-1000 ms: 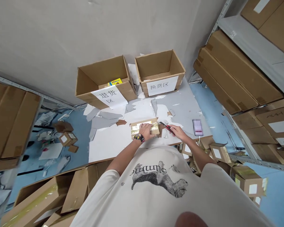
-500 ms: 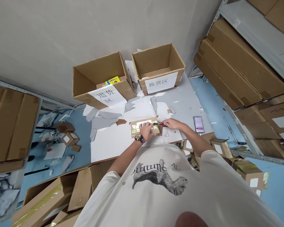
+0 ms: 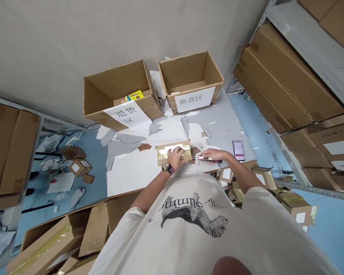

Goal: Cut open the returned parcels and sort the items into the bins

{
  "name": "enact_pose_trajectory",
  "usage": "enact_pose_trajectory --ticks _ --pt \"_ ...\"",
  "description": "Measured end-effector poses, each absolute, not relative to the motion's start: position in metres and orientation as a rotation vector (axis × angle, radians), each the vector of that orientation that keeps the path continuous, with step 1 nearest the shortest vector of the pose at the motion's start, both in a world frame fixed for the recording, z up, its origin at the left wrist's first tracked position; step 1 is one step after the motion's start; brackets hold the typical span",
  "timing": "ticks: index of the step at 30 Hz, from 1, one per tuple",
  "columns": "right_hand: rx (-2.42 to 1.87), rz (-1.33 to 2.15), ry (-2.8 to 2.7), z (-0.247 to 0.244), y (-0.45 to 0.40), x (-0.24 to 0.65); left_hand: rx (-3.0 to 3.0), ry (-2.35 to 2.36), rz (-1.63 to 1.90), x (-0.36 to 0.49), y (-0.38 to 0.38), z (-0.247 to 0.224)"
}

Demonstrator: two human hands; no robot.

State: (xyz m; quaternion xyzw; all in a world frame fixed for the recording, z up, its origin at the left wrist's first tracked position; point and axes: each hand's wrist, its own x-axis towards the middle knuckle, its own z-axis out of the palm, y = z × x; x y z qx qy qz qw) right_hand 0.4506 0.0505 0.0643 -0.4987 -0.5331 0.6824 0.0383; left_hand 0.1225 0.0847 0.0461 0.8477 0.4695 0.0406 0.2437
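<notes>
Two hands working: your left hand [image 3: 176, 157] presses open on the taped cardboard parcel [image 3: 174, 152], hiding its middle, near the white table's [image 3: 132, 179] front edge. Your right hand [image 3: 213, 154] grips a red-and-black box cutter [image 3: 208, 159], blade hard to make out, now swung level just beside the parcel's right end, off the tape.

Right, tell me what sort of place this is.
Probably a returns-handling room in a warehouse: metal shelving stacked with cartons, an open carton labelled "returns area", another labelled "exchange area", and a taped parcel.
</notes>
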Motion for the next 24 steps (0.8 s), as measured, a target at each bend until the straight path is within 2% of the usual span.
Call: enact_pose_trajectory --ticks 6,12,15,20,24 --pt "-1.694 1.897 -1.392 0.073 0.029 0.458 2.266 1.312 0.211 0.127 0.086 0.052" --pt "-2.111 1.309 -0.913 0.073 0.017 0.423 1.968 1.199 0.571 0.121 0.066 0.062" --pt "-2.006 1.181 -1.154 0.078 0.010 0.367 1.649 1.078 0.586 0.115 0.054 0.061" --pt "-1.547 1.403 -1.831 0.093 0.008 0.284 1.090 1.111 0.572 0.077 0.048 0.047" --pt "-1.743 1.045 -2.131 0.095 0.032 0.251 0.903 1.300 0.729 0.010 0.054 0.040"
